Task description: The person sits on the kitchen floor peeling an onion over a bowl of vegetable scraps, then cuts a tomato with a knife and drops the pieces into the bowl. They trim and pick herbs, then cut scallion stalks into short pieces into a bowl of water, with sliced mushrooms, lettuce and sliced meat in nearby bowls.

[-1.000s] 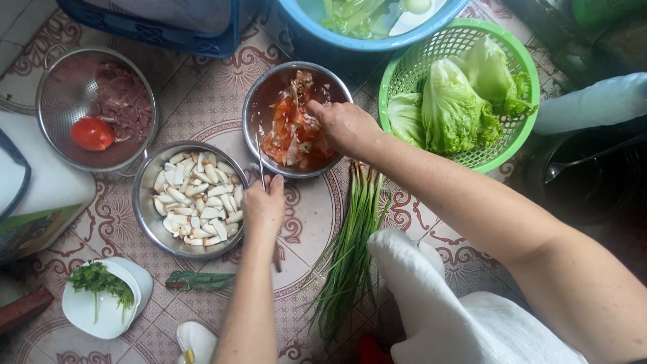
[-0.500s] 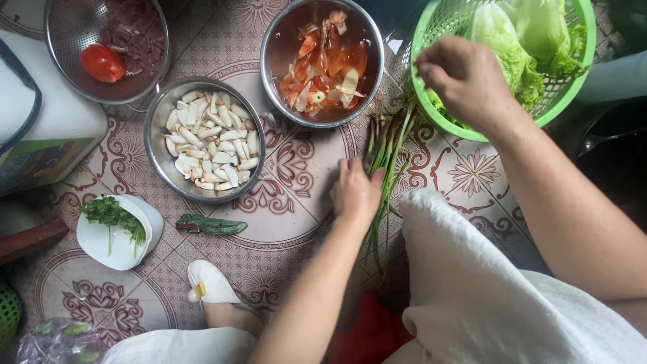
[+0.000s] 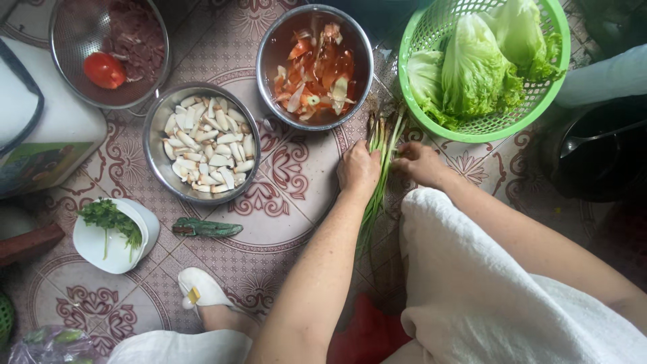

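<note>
Fingers [image 3: 367,156] on green onions [image 3: 381,152] (long, slim)

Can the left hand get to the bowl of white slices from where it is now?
Probably yes. The left hand rests on the green onions, and only bare patterned floor lies between it and the bowl of white slices.

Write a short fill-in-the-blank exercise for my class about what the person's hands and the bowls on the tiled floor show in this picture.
1. Both the left hand and the right hand rest on a bunch of ____ onions lying on the floor.
2. The lettuce sits in a ____ plastic basket.
3. A whole red ____ lies in the metal strainer.
4. The green herbs lie in a ____ dish.

Missing words: green; green; tomato; white
</note>
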### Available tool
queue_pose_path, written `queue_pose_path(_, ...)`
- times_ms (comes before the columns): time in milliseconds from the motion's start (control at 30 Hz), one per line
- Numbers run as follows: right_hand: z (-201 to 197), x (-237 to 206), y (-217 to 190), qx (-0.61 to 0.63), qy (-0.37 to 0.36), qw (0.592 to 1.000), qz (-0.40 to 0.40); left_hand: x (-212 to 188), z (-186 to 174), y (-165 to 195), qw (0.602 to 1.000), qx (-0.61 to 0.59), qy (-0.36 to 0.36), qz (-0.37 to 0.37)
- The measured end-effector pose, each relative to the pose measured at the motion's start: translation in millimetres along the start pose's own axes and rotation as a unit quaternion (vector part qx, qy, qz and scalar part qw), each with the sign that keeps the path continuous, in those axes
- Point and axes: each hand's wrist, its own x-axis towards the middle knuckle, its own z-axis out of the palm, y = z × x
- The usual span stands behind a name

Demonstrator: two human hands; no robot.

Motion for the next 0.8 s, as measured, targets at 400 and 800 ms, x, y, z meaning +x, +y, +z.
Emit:
queue_pose_path(400, -6.7, -21.6, -2.1, 0.249, -0.196, 0.947, -0.055, -8.7, -54.8, 6.8, 0.989, -0.019, -0.132, -0.058)
queue_pose_path(800, -10.3, -3.9, -51.1, 0.254, -0.152, 0.955, 0.037, -12.6, -102.0, 1.3, 0.989, -0.046, -0.136, -0.019)
